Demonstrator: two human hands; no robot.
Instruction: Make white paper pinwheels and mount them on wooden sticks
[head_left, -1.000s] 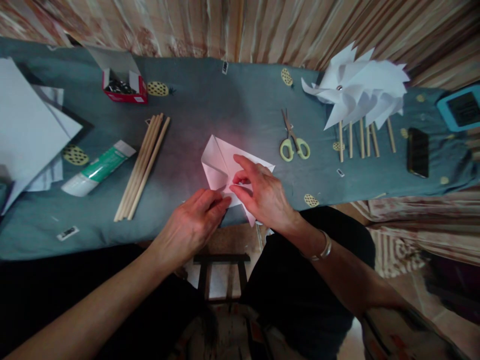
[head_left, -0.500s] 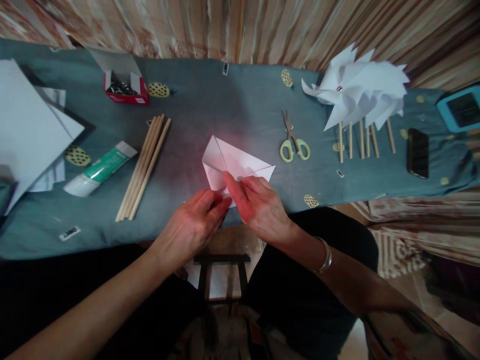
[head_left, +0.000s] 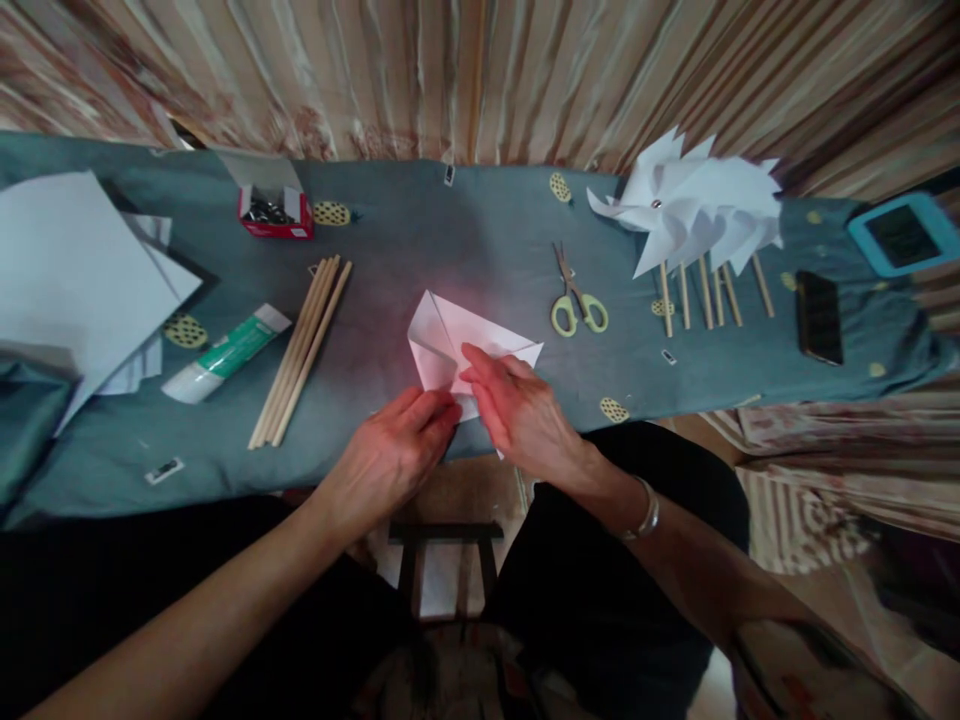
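Observation:
A white sheet of paper (head_left: 480,325) with cut or creased lines lies at the near edge of the cloth-covered table, its left part bent upward. My left hand (head_left: 397,440) pinches the paper's near left corner between thumb and fingers. Over the right part of it is my right hand (head_left: 521,410), its index finger reaching across the paper toward the middle and the other fingers curled on a flap. A small white tip of paper sticks out below the right hand. The fingertips partly hide the middle of the sheet.
Green-handled scissors (head_left: 577,305) lie right of the paper, with several paper pinwheels on sticks (head_left: 690,205) beyond. To the left are wooden sticks (head_left: 300,350), a glue tube (head_left: 225,355), a red box of dark pins or clips (head_left: 276,215) and white sheets (head_left: 82,270). A phone (head_left: 819,315) lies far right.
The view has tilted, so the table things sit lower in the picture. My right hand has shifted slightly right and down, away from the left fingertips; the left hand keeps its pinch.

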